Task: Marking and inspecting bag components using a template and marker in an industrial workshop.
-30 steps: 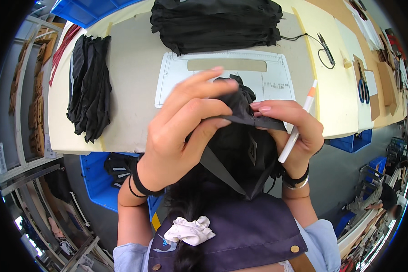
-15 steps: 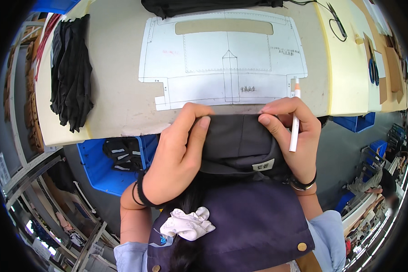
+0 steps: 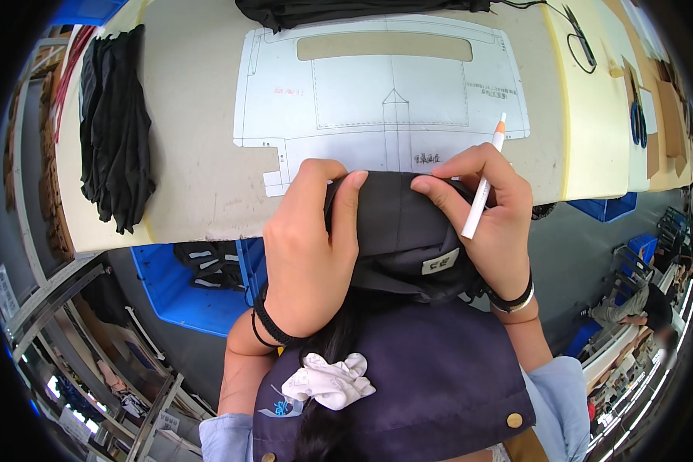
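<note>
Black fabric piece [image 3: 396, 215] between and below fingertips; edge clamped by thumb and fingers of left hand [image 3: 309, 235] and right hand [image 3: 499, 227]. Could be skewed by uneven pull. Paper template [image 3: 339, 150] beyond fingertips could be marked if white pencil [image 3: 477, 206], tucked in right fingers, is dipped.

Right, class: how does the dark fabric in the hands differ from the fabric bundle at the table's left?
The held fabric is pinched by the left hand and right hand; the fabric bundle lies untouched on the table. The held fabric is fairly smooth along its upper edge, while the fabric bundle lies in long folds. The held fabric shows a pale label; on the fabric bundle none is visible. Both are dark.
</note>
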Demonstrator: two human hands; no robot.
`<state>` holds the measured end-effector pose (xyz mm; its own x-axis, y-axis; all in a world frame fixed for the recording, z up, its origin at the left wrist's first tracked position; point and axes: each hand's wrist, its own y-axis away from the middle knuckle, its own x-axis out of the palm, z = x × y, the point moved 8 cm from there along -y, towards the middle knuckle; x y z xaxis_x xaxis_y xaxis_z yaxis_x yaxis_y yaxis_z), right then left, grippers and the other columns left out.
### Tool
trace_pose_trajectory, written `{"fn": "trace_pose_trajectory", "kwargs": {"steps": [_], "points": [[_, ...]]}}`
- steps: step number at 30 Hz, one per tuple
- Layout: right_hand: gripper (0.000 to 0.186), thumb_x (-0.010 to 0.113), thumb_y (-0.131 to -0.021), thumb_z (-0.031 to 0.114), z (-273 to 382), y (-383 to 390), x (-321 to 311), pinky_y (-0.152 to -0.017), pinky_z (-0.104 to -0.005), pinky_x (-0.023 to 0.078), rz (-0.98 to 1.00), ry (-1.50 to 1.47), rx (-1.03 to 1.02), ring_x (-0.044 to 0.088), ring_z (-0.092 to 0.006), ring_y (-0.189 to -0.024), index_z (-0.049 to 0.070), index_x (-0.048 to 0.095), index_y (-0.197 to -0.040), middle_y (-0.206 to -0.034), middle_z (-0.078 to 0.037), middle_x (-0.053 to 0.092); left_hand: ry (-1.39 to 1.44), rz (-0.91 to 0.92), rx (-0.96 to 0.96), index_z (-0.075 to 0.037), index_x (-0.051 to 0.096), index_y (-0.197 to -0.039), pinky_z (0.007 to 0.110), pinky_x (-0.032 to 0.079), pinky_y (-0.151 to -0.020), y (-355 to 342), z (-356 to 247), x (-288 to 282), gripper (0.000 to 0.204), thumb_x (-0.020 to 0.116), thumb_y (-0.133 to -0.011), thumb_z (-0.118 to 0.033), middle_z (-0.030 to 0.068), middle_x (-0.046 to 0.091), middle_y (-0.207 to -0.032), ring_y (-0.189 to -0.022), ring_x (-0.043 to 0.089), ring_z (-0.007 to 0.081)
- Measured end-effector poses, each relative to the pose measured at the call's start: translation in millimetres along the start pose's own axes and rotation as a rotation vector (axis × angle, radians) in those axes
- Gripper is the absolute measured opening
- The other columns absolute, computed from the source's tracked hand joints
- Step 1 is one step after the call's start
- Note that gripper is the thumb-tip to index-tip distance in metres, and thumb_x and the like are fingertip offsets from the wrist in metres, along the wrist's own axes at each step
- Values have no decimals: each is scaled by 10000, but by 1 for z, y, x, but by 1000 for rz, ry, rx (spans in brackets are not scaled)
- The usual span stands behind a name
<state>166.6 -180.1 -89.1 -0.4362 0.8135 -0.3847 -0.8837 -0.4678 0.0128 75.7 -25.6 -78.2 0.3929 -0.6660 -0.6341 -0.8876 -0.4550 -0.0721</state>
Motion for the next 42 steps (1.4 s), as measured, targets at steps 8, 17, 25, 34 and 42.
{"fn": "trace_pose_trajectory", "kwargs": {"steps": [8,17,25,34,42], "points": [[193,803,-767,36,1,-20,5,-596,-211,439,-32,157,-13,558,-63,-629,-1,622,-822,-698,-21,629,-223,-117,68,-55,576,-906,388,405,-676,-14,-1,8,121,684,-867,-93,61,594,-776,-739,510,271],[197,794,-777,40,-7,-24,8,-644,-241,480,-4,251,46,611,-110,-667,-11,613,-833,-726,-47,650,-285,-77,95,-50,556,-922,399,392,-724,-19,7,17,171,702,-838,-83,96,533,-891,-832,474,300],[202,788,-782,45,-3,-25,9,-658,-249,490,28,322,67,630,-139,-681,-8,601,-835,-743,-66,652,-136,-149,311,49,604,-1113,353,474,-841,-3,-39,-5,257,620,-857,67,170,573,-1092,-980,578,297],[243,778,-778,114,3,-23,11,-519,-373,437,-31,432,-74,579,-262,-618,83,572,-901,-735,-67,593,-272,266,248,107,503,-1308,469,429,-984,11,-24,44,536,660,-818,-43,237,485,-1307,-1190,495,401],[292,772,-751,4,0,-29,7,-775,-277,474,-21,370,-175,576,-177,-836,49,622,-997,-838,-44,620,-558,153,373,78,556,-1261,467,444,-955,16,-27,54,512,633,-834,-195,223,530,-1289,-1197,512,376]]}}
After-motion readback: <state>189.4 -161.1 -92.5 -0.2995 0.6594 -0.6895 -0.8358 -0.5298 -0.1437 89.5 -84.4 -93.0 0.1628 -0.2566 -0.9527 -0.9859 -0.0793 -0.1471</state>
